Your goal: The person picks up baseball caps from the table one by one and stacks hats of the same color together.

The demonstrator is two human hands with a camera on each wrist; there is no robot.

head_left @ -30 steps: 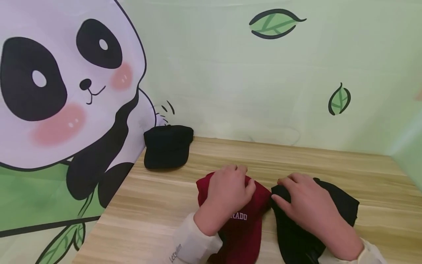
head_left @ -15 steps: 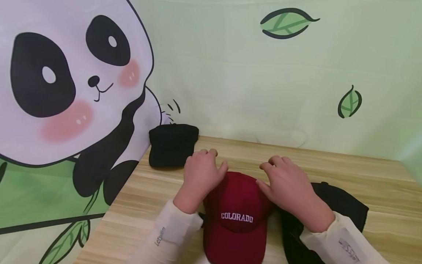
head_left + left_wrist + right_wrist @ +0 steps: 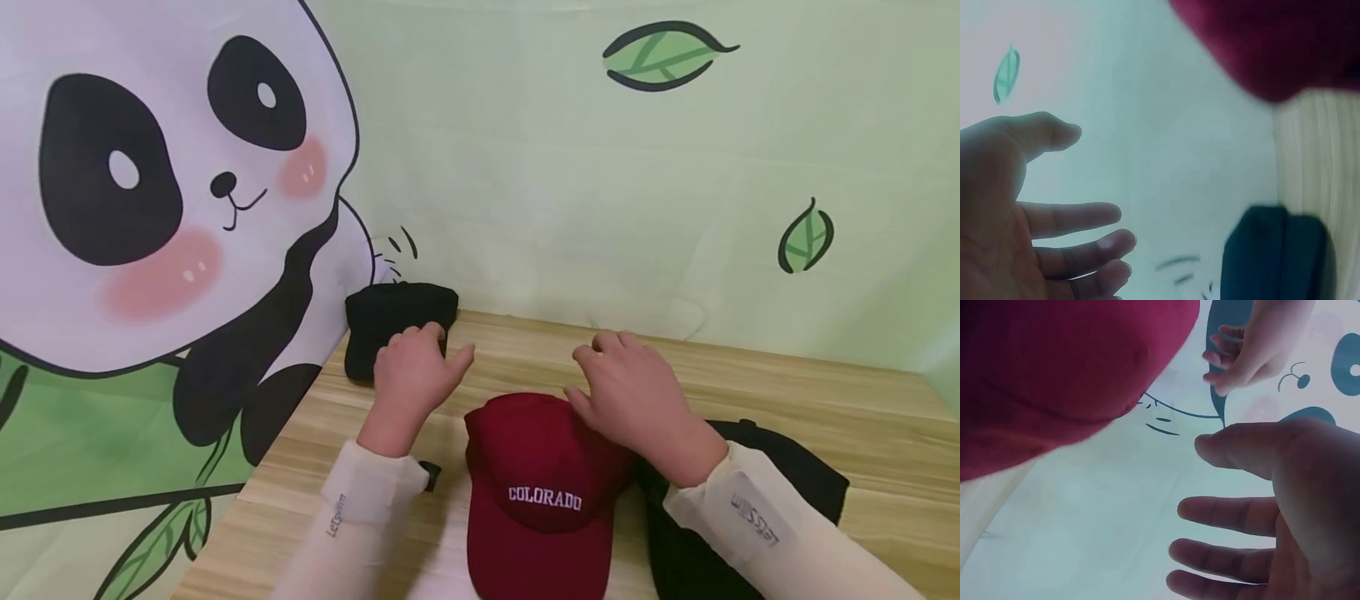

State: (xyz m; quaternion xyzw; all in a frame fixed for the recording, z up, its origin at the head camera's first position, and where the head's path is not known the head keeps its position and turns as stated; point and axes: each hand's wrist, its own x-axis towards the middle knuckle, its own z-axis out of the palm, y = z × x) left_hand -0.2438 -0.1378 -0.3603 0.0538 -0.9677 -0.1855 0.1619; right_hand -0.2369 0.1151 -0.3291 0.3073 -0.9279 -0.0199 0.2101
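Note:
A dark red cap [image 3: 536, 450] with COLORADO in white letters lies on the table, brim toward me. My left hand [image 3: 414, 379] is in the air to its upper left, in front of a black cap [image 3: 397, 304] at the back left. In the left wrist view the left hand [image 3: 1022, 206] has loose, spread fingers around nothing. Over the red cap's upper right side hangs my right hand [image 3: 637, 400]; its fingers [image 3: 1229, 515] are extended and hold nothing in the right wrist view. Partly under the right forearm lies a second black cap [image 3: 787, 467].
The wood-grain table [image 3: 885, 417] meets a pale green backdrop [image 3: 540, 208] with a large printed panda [image 3: 150, 192] at the left. A small dark piece [image 3: 430, 475] shows beside the left cuff.
Both hands have lifted away from the caps. The left has moved left off the red cap, uncovering its lettering; the right has moved left and up from the right-hand black cap.

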